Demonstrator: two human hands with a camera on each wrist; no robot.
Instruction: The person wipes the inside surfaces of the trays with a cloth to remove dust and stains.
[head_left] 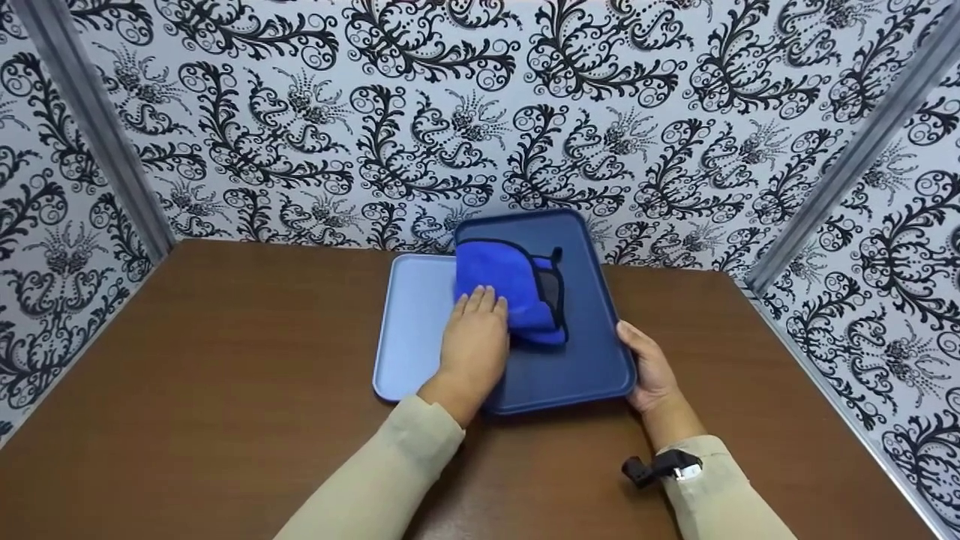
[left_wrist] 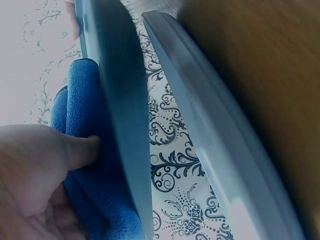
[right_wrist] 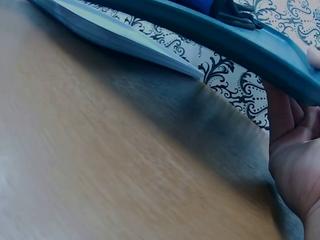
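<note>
My right hand (head_left: 651,367) grips the right edge of a dark blue tray (head_left: 577,375), its thumb on the rim and its fingers underneath in the right wrist view. The tray is tilted and raised off the table, partly over a light blue tray (head_left: 412,330) lying at its left. A folded, fluffy bright blue cloth (head_left: 495,266) with black edging and a dark grey patch lies against the dark tray. My left hand (head_left: 476,341) presses on this cloth with straight fingers. In the left wrist view its thumb lies against the cloth (left_wrist: 85,115).
The trays are over a brown wooden table (head_left: 225,360). Behind it stands a white wall (head_left: 420,142) with black scroll patterns, and similar panels close both sides. A small black device (head_left: 664,466) is strapped on the right sleeve.
</note>
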